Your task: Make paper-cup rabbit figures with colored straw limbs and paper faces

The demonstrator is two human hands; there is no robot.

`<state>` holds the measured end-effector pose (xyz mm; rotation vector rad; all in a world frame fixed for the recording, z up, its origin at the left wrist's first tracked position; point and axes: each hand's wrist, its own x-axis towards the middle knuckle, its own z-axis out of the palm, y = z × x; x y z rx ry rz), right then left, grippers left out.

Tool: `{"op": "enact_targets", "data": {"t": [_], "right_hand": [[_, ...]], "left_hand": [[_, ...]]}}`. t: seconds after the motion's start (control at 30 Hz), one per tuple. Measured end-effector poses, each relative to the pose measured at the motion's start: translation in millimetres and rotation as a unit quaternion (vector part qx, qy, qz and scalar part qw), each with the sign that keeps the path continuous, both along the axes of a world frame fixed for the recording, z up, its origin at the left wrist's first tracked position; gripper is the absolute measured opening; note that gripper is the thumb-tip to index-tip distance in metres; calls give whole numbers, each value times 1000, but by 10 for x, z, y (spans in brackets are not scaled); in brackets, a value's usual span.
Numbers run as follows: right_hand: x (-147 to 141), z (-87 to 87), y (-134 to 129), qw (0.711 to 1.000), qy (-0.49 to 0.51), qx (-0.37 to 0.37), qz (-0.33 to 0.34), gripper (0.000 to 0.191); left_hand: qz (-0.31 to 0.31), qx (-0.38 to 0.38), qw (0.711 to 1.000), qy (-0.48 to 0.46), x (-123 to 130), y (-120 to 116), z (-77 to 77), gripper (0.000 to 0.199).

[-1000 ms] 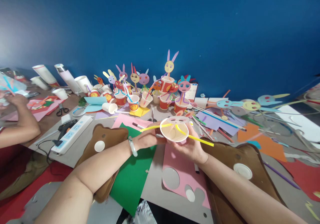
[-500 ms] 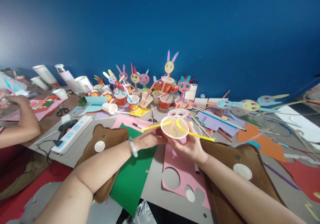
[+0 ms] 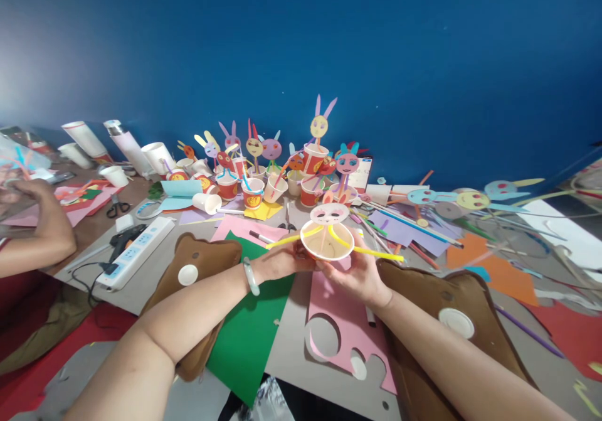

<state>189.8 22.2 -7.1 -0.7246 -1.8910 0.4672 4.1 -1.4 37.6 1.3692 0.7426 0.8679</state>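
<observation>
Holding step: the left hand (image 3: 282, 263) and right hand (image 3: 361, 278) grip the paper cup (image 3: 335, 251) above the table (image 3: 288, 349), face disc (image 3: 329, 214) at 12 o'clock, yellow straws (image 3: 379, 255) (probably easily bent) towards 9 and 3, so moving it calls for light, level support.

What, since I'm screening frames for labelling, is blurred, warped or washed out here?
In the head view, pale glare fades the left of the blue wall; wide-angle distortion stretches the red paper near the right edge; the other person's hand looks blurred at far left; the held paper cup is fairly clear.
</observation>
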Motion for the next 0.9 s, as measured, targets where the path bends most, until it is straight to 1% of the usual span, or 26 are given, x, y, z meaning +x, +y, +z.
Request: {"op": "enact_targets", "data": {"t": [0.13, 0.3, 0.37, 0.43, 0.53, 0.63, 0.73, 0.9], "right_hand": [[1, -8, 0, 1000, -3, 3, 3, 57], [7, -13, 4, 1000, -8, -20, 3, 54], [15, -14, 6, 1000, -9, -22, 10, 53], [25, -10, 5, 1000, -2, -16, 17, 51], [40, 14, -8, 999, 0, -26, 27, 47], [46, 42, -20, 999, -6, -29, 46, 52], [43, 46, -19, 998, -6, -10, 61, 60], [40, 33, -15, 998, -1, -6, 64, 67]], "left_hand": [[-10, -23, 1000, -18, -2, 1, -43, 61], [17, -42, 999, 0, -1, 19, -86, 56], [17, -41, 999, -4, -2, 25, -96, 54], [-4, -51, 998, -27, -13, 30, -118, 53], [-50, -95, 991, -78, -50, 39, -183, 55], [-74, -143, 980, -113, -95, 45, -253, 54], [-76, -174, 973, -128, -121, 48, -294, 53], [-73, -188, 970, -135, -119, 54, -306, 53]]}}
